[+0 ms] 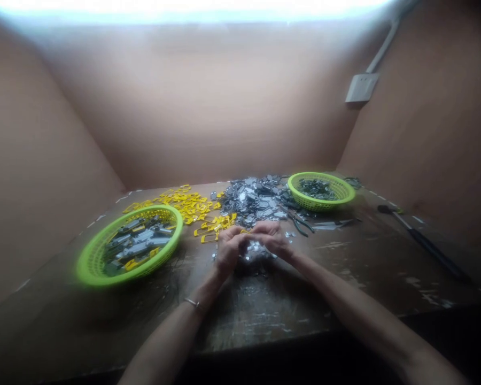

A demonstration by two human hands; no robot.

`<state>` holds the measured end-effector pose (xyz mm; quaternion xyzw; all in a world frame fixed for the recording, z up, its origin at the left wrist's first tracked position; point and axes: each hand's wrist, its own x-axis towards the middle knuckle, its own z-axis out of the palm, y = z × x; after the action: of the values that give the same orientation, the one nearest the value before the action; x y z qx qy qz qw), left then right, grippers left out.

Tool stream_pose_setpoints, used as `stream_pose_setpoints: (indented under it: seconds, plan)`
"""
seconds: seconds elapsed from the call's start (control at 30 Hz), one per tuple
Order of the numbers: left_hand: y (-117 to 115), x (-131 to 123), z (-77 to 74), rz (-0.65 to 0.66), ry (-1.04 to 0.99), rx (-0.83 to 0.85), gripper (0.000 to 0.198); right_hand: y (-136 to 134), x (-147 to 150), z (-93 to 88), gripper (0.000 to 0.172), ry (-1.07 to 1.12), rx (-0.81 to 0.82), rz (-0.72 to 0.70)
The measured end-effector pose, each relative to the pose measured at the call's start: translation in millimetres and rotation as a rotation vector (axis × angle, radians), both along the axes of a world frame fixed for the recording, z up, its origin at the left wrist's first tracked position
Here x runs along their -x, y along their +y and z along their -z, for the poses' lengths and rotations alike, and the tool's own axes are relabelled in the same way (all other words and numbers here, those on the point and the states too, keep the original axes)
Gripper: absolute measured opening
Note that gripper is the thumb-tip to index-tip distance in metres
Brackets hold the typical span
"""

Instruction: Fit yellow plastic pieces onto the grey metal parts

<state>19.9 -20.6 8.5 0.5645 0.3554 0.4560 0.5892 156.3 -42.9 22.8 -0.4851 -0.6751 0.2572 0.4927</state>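
Note:
My left hand point(229, 248) and my right hand point(271, 238) meet above the table, their fingers closed and pinched together. A bit of a small yellow plastic piece point(243, 231) shows between the fingertips; the rest is hidden by them. Just beyond my left hand lie loose yellow plastic frames point(210, 229). A heap of grey metal pieces point(250, 199) rises behind both hands. Small shiny bits point(260, 250) are scattered beneath them. Green-handled pliers point(299, 222) rest to the right of my right hand.
At left stands a lime-green basket point(88, 262) with grey and yellow pieces inside. Another lime-green basket point(336, 200) at back right holds small metal parts. A black-handled tool point(428, 247) lies along the right side. Walls enclose the worn brown table point(272, 310) on three sides.

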Motion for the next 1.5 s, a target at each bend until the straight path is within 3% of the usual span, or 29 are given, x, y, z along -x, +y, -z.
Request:
stream_pose_setpoints:
  seconds: [0.13,0.43,0.57,0.7,0.77,0.93,1.03,1.17,1.27,1.4,1.5]
  plan:
    - [-2.0,0.1,1.3,0.038,-0.012,0.027,0.017,3.4,-2.9,3.3,0.027,-0.005,-0.008,-0.06]
    - [-3.4,-3.0,-3.5,0.011,-0.039,0.087,0.027,3.0,-10.1,-7.6,0.03,-0.04,0.031,-0.126]
    - [-3.4,-2.8,0.7,0.021,-0.032,0.077,0.022,4.1,-7.6,-5.1,0.033,-0.069,0.106,-0.121]
    - [-3.0,-4.1,2.4,0.013,-0.032,0.102,0.019,6.4,-13.6,-16.0,0.036,-0.228,0.216,-0.15]
    - [-1.0,-3.5,0.5,0.001,-0.043,0.147,0.019,9.2,-27.0,-24.5,0.036,-0.393,0.257,-0.078]
    - [7.4,1.3,-2.8,-0.015,-0.088,0.263,0.016,16.3,-86.2,-22.4,0.033,-0.928,0.299,0.49]
    - [11.1,3.3,0.0,0.029,-0.07,0.3,0.015,22.4,-117.0,-5.7,0.03,-1.093,0.468,0.535]
    - [17.1,5.7,2.8,0.023,-0.041,0.312,0.017,34.4,-131.7,8.0,0.034,-0.993,0.683,0.413]
    - [21.4,8.1,1.0,0.023,-0.025,0.321,0.023,39.4,-130.9,5.8,0.035,-0.896,0.724,0.438]
    - [21.9,10.7,-6.9,0.074,-0.027,0.301,0.035,28.4,-128.2,-11.9,0.041,-0.623,0.589,0.537]
    - [19.5,11.0,-14.6,0.117,-0.013,0.285,0.037,10.5,-118.9,-30.9,0.04,-0.24,0.486,0.36]
